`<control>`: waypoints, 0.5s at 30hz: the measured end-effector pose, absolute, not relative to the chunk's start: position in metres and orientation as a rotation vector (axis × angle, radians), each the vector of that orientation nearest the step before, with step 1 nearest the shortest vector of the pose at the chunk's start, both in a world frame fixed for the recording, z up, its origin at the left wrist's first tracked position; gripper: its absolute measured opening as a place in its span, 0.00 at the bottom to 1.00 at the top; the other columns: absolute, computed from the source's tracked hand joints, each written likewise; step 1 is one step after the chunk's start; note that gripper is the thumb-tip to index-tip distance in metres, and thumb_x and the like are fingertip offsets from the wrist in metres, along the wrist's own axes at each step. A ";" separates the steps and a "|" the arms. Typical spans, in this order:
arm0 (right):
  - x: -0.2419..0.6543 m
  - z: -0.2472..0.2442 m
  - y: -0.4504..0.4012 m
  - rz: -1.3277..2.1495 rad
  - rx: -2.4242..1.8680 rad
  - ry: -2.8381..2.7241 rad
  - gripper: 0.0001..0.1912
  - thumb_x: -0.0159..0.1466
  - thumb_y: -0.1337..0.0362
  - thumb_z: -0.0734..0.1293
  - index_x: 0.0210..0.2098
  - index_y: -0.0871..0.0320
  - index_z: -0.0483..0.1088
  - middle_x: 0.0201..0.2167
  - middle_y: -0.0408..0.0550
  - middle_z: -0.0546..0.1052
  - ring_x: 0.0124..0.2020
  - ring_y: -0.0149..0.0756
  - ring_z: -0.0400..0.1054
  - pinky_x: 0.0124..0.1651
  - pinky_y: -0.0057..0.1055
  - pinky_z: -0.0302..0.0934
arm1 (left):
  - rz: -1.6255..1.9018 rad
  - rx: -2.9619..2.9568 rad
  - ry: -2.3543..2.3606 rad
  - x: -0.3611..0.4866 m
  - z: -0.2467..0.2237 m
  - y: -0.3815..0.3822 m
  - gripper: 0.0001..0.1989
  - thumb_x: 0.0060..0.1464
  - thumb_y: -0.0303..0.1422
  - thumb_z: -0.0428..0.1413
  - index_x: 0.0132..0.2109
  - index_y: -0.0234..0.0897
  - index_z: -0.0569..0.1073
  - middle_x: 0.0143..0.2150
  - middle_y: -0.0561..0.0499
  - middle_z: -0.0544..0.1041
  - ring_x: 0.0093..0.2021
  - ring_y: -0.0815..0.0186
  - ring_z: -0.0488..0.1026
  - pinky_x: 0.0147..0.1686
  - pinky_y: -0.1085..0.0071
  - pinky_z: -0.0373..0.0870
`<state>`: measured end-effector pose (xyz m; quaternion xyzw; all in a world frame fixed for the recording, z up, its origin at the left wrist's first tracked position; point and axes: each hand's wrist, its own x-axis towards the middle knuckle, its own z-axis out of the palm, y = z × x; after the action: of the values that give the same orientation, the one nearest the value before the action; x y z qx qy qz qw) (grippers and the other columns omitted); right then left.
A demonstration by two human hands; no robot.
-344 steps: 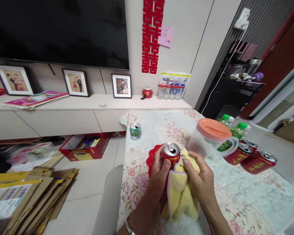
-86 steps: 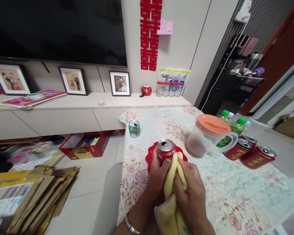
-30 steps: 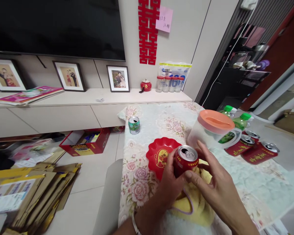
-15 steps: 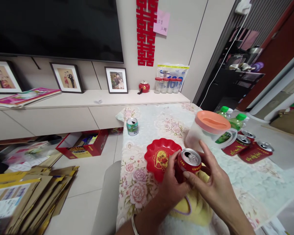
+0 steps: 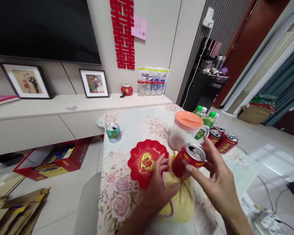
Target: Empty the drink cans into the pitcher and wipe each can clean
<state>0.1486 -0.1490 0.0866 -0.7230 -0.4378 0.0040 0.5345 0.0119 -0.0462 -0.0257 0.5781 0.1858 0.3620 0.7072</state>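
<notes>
A red drink can (image 5: 187, 160), its top open, is tilted in my right hand (image 5: 217, 181), gripped between thumb and fingers. My left hand (image 5: 160, 186) is just left of the can, its fingers apart and holding nothing. Under the can and hands lies a yellow cloth (image 5: 183, 202) with a purple edge. Left of the cloth a red scalloped plate (image 5: 147, 163) rests on the flowered tablecloth (image 5: 121, 182). Behind the can stands a clear pitcher (image 5: 183, 130) with an orange lid.
A green can (image 5: 114, 132) stands at the table's left. Several red cans (image 5: 227, 143) and green-capped bottles (image 5: 209, 120) are at the right edge. Beyond the table is a white cabinet (image 5: 88, 107) with frames and jars. A red box (image 5: 56, 160) sits on the floor.
The view has turned to the right. My left hand has let go of the red can and opened. The can is now more tilted, held by my right hand alone.
</notes>
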 end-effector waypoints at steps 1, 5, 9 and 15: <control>0.154 0.088 -0.152 0.001 -1.728 -1.013 0.50 0.62 0.45 0.77 0.78 0.44 0.56 0.63 0.54 0.77 0.58 0.49 0.78 0.53 0.43 0.79 | 0.793 1.307 0.426 0.011 -0.026 -0.046 0.51 0.49 0.48 0.72 0.73 0.41 0.56 0.68 0.33 0.67 0.65 0.42 0.70 0.66 0.38 0.69; 0.181 0.082 -0.161 -0.081 -1.846 -0.841 0.54 0.58 0.40 0.78 0.77 0.47 0.58 0.64 0.56 0.76 0.58 0.54 0.77 0.53 0.48 0.77 | 0.751 1.364 0.477 0.009 -0.026 -0.045 0.48 0.51 0.48 0.70 0.72 0.40 0.58 0.67 0.34 0.67 0.66 0.43 0.67 0.69 0.37 0.62; 0.216 0.066 -0.165 -0.202 -2.004 -0.666 0.58 0.52 0.35 0.76 0.75 0.51 0.62 0.62 0.58 0.77 0.56 0.57 0.77 0.54 0.52 0.74 | 0.744 1.372 0.474 0.007 -0.027 -0.045 0.47 0.53 0.48 0.69 0.72 0.39 0.59 0.67 0.34 0.67 0.66 0.44 0.66 0.70 0.40 0.61; 0.267 0.039 -0.162 -0.325 -2.099 -0.503 0.61 0.48 0.33 0.74 0.74 0.55 0.63 0.56 0.58 0.80 0.45 0.54 0.77 0.52 0.52 0.70 | 0.716 1.400 0.456 0.006 -0.035 -0.041 0.45 0.55 0.50 0.68 0.72 0.40 0.60 0.69 0.33 0.68 0.67 0.44 0.67 0.69 0.41 0.63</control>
<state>0.2668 -0.1618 0.0387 -0.8533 -0.2044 -0.1321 0.4611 0.0064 -0.0411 -0.0355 0.6242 0.2033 0.3194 0.6834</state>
